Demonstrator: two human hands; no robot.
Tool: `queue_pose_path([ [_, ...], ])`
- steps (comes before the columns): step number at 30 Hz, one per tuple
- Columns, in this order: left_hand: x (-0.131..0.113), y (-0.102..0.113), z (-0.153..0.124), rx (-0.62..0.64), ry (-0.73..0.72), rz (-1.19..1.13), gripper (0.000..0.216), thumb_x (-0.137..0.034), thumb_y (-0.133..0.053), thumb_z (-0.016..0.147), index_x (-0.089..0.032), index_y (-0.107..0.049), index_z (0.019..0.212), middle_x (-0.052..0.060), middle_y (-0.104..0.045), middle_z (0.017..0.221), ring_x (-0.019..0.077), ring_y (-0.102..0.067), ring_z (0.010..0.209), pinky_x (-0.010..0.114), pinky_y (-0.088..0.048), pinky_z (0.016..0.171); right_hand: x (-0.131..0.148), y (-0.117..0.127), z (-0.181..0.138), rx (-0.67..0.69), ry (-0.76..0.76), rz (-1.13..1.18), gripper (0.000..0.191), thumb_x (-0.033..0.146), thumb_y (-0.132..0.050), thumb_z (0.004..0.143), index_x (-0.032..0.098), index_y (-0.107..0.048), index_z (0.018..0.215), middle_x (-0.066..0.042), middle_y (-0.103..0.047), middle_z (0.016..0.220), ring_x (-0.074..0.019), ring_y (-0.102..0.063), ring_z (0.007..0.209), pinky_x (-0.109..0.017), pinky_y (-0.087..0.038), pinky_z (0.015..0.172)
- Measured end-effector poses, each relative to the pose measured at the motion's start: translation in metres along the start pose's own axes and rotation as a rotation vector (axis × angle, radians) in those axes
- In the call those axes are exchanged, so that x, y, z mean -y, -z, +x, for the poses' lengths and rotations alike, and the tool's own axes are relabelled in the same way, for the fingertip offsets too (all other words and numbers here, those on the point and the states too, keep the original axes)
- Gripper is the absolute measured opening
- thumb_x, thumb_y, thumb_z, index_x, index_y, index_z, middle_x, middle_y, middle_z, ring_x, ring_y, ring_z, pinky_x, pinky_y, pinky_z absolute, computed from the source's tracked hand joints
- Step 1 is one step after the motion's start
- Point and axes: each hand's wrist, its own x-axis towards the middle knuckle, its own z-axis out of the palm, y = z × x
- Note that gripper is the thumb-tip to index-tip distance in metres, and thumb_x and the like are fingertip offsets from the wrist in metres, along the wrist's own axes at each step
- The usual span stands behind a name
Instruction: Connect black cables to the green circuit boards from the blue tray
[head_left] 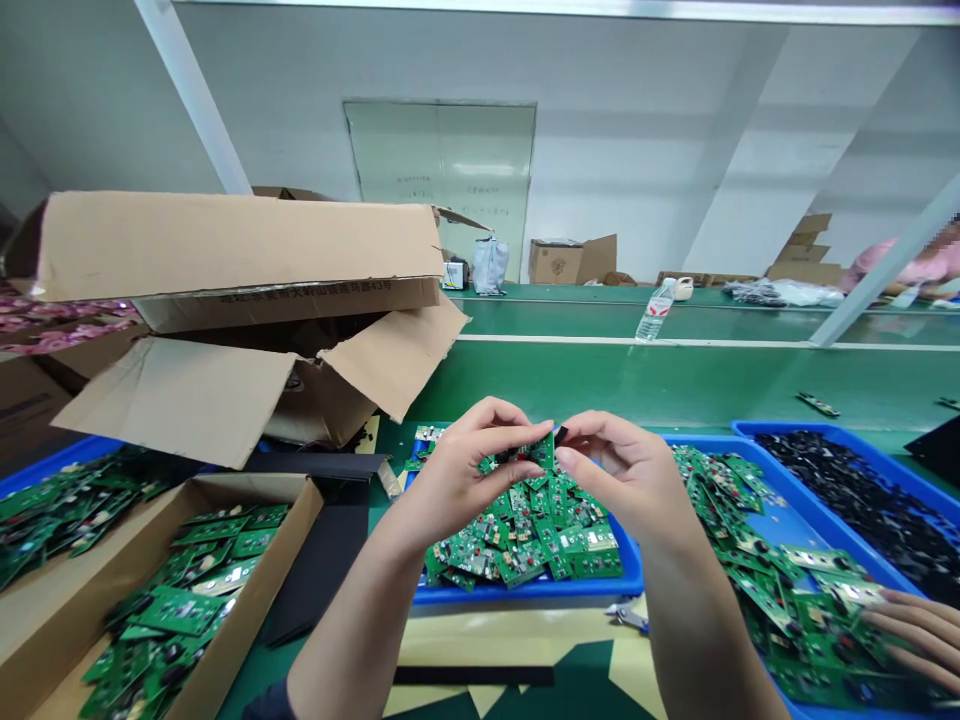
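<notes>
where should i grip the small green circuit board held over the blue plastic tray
Probably by its thin outer edges, pinching from left and right, as the left hand and right hand do. The small green circuit board is flat with parts on its face, so edges give fingertips bare hold.

Both bare forearms raised, hands meeting at centre.
Left grip (457, 470) and right grip (622, 475) face each other, fingertips pinched closed and nearly touching, wrists bent inward.
</notes>
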Motion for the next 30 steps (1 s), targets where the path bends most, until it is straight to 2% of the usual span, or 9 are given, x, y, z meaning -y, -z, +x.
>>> queue_pose_path([
  [5,0.000,0.001,0.000,0.016,0.008,-0.010,0.035,-0.021,-0.066,0.086,-0.029,-0.066,0.120,0.005,-0.056,0.097,0.0165,-0.058,0.089,0.029,-0.055,0.075,0.001,0.004,0.000,0.022,0.052,-0.049,0.005,0.022,-0.064,0.079,0.019,-0.068,0.080,-0.003,-0.070,0.075,-0.0147,-0.066,0.066,-0.026,-0.056,0.061],
  [12,0.000,0.000,0.000,0.024,-0.012,0.020,0.035,-0.020,-0.065,0.086,-0.028,-0.066,0.120,0.005,-0.056,0.097,0.0162,-0.058,0.088,0.028,-0.055,0.072,0.005,0.007,-0.003,-0.027,0.144,-0.230,0.007,0.019,-0.063,0.081,0.020,-0.065,0.075,-0.001,-0.066,0.071,-0.0133,-0.062,0.064,-0.024,-0.052,0.060],
  [20,0.001,-0.002,0.002,0.018,-0.002,0.033,0.032,-0.027,-0.065,0.086,-0.026,-0.067,0.119,0.005,-0.057,0.095,0.0153,-0.059,0.086,0.029,-0.054,0.076,0.008,0.010,-0.004,0.025,0.436,-0.380,0.013,0.008,-0.057,0.085,0.020,-0.059,0.079,-0.001,-0.065,0.076,-0.0131,-0.061,0.072,-0.025,-0.051,0.067],
  [30,0.003,-0.003,0.003,0.024,-0.016,0.043,0.033,-0.025,-0.064,0.087,-0.028,-0.066,0.120,0.004,-0.057,0.094,0.0146,-0.059,0.086,0.028,-0.052,0.077,0.003,0.016,0.003,0.089,0.666,-0.490,0.013,0.004,-0.057,0.085,0.016,-0.063,0.087,-0.006,-0.064,0.084,-0.0134,-0.062,0.076,-0.026,-0.053,0.069],
])
